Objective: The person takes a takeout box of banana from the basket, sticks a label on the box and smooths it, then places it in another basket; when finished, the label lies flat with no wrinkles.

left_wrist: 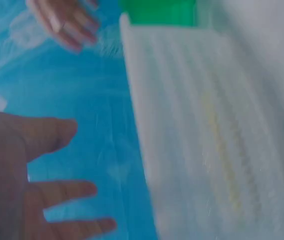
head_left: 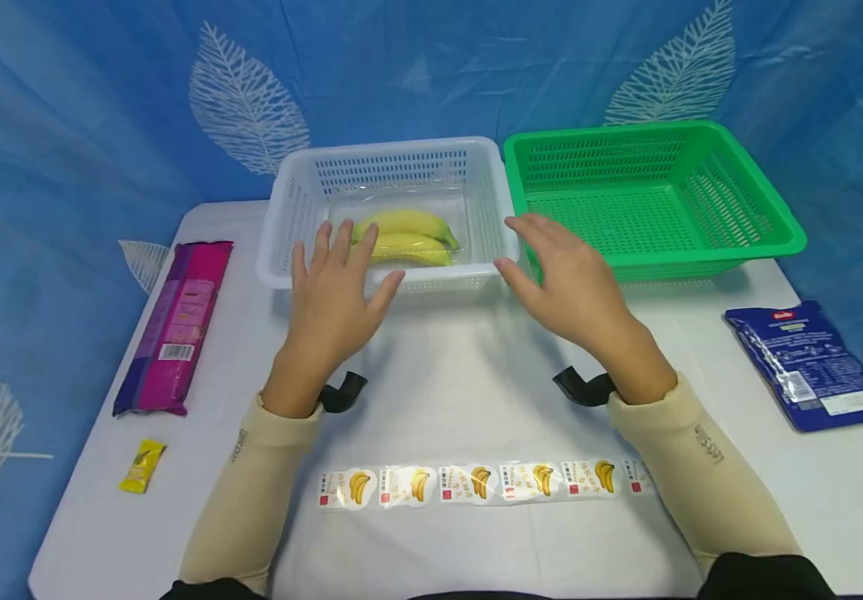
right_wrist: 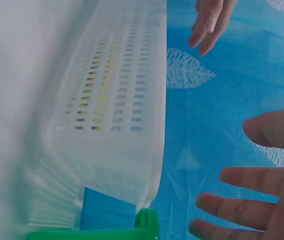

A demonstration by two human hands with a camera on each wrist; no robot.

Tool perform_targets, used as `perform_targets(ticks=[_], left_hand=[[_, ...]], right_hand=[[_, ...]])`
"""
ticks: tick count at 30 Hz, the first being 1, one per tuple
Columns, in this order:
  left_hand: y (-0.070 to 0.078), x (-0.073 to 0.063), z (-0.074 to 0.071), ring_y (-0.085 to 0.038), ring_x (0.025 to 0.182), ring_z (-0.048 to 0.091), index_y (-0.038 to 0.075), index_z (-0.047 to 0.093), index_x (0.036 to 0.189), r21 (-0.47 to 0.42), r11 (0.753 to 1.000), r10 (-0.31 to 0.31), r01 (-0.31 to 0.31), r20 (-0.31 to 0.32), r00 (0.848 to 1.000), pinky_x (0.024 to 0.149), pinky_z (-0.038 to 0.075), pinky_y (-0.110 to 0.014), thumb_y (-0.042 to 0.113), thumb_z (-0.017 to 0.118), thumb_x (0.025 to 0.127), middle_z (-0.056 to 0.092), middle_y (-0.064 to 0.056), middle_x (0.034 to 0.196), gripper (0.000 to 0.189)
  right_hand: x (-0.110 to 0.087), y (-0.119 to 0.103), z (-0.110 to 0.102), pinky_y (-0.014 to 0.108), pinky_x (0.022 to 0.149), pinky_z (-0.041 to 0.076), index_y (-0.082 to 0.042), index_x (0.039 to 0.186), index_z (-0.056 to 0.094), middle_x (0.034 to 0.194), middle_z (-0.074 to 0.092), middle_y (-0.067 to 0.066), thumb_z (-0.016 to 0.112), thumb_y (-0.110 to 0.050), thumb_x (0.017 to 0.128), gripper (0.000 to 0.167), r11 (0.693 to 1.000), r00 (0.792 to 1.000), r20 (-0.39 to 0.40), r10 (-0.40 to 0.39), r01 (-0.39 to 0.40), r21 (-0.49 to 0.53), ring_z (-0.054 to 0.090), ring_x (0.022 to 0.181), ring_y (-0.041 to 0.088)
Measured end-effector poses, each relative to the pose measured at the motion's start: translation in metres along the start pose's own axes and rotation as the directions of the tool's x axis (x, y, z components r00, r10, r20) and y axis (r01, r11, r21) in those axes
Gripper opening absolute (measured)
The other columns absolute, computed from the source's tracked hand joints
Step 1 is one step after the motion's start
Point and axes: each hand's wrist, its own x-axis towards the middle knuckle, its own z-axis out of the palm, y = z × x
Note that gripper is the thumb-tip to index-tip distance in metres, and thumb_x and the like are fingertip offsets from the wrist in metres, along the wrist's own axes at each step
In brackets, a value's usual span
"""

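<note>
In the head view a white basket (head_left: pixel 393 150) stands at the back of the table, with yellow bananas (head_left: pixel 408 236) lying in it in what looks like clear packaging. My left hand (head_left: pixel 332 304) has its fingers spread and overlaps the basket's front left side. At the front right corner is my right hand (head_left: pixel 569 279), thumb and fingers apart, nothing held. Both wrist views show the basket's slotted side wall (right_wrist: pixel 107 85) beside the hands, with yellow showing through the slots.
A green basket (head_left: pixel 731 254) stands right of the white one. Nearer me lies a strip of banana stickers (head_left: pixel 479 484). At the left are a pink and purple packet (head_left: pixel 183 321) and a small yellow packet (head_left: pixel 142 466); at the right, a dark blue pouch (head_left: pixel 806 358).
</note>
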Motion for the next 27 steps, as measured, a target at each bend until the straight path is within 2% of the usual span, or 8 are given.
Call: perform_targets(ticks=[5,9,14,16,20,23,25,27], left_hand=[[-0.038,-0.004,-0.019,-0.034,0.149,0.031,0.012,0.048,0.153,-0.2,0.978,0.021,-0.054,-0.166,0.986,0.12,0.014,-0.062,0.039,0.057,0.103,0.045,-0.014,0.156,0.057],[-0.067,-0.006,-0.029,-0.028,0.143,0.043,0.014,0.056,0.147,-0.356,0.933,-0.036,-0.06,-0.258,0.966,0.117,0.029,-0.055,0.033,0.063,0.101,0.053,-0.008,0.15,0.051],[-0.093,-0.006,-0.03,-0.022,0.128,0.058,0.015,0.065,0.138,-0.477,0.876,-0.125,-0.068,-0.361,0.924,0.109,0.043,-0.046,0.032,0.064,0.101,0.064,-0.004,0.137,0.041],[-0.1,-0.004,-0.026,-0.022,0.121,0.061,0.014,0.067,0.136,-0.515,0.853,-0.134,-0.082,-0.369,0.92,0.104,0.046,-0.041,0.03,0.065,0.101,0.067,-0.004,0.132,0.039],[-0.11,0.004,-0.015,-0.022,0.118,0.06,0.014,0.068,0.134,-0.566,0.82,-0.137,-0.082,-0.333,0.933,0.1,0.048,-0.039,0.028,0.066,0.1,0.067,-0.005,0.131,0.037],[-0.118,0.006,-0.008,-0.025,0.119,0.057,0.012,0.069,0.133,-0.567,0.821,-0.169,-0.06,-0.341,0.925,0.102,0.047,-0.046,0.027,0.067,0.1,0.065,-0.007,0.133,0.036],[-0.124,0.006,-0.005,-0.028,0.121,0.056,0.012,0.07,0.132,-0.562,0.827,-0.202,-0.03,-0.346,0.916,0.102,0.046,-0.051,0.026,0.068,0.099,0.063,-0.008,0.136,0.036],[-0.131,0.004,-0.001,-0.029,0.122,0.054,0.013,0.069,0.133,-0.568,0.823,-0.238,0.014,-0.322,0.916,0.101,0.046,-0.051,0.028,0.069,0.098,0.06,-0.008,0.139,0.038]], right_hand=[[0.0,0.005,0.003,0.055,0.107,0.042,-0.011,0.148,0.055,0.142,0.06,0.012,0.059,-0.039,0.103,0.053,0.998,0.999,-0.051,0.02,-0.017,0.067,0.053,0.133,0.033],[0.001,0.009,0.004,0.055,0.1,0.046,-0.011,0.143,0.059,0.132,0.066,0.011,0.06,-0.036,0.103,0.048,0.993,0.997,-0.068,0.026,-0.018,0.118,0.059,0.124,0.032],[0.003,0.011,0.005,0.051,0.098,0.048,-0.009,0.137,0.064,0.124,0.069,0.009,0.059,-0.033,0.103,0.042,0.973,0.994,-0.106,0.007,0.018,0.228,0.063,0.115,0.027],[0.003,0.011,0.005,0.048,0.095,0.05,-0.008,0.134,0.065,0.117,0.071,0.007,0.059,-0.03,0.103,0.039,0.964,0.991,-0.131,0.002,0.033,0.263,0.064,0.109,0.024],[0.001,0.01,0.007,0.04,0.082,0.055,-0.008,0.127,0.069,0.102,0.071,0.004,0.06,-0.025,0.102,0.031,0.951,0.982,-0.191,0.003,0.056,0.304,0.064,0.093,0.017],[-0.002,0.008,0.01,0.033,0.072,0.054,-0.009,0.122,0.072,0.093,0.07,0.002,0.061,-0.023,0.101,0.027,0.951,0.974,-0.224,0.009,0.061,0.303,0.063,0.084,0.014],[-0.002,0.007,0.012,0.031,0.07,0.053,-0.009,0.12,0.073,0.09,0.07,0.003,0.062,-0.022,0.101,0.026,0.951,0.972,-0.235,0.015,0.059,0.305,0.062,0.081,0.013],[-0.001,0.007,0.014,0.032,0.071,0.053,-0.008,0.12,0.073,0.09,0.07,0.004,0.062,-0.023,0.1,0.027,0.949,0.972,-0.234,0.029,0.047,0.313,0.062,0.08,0.014]])
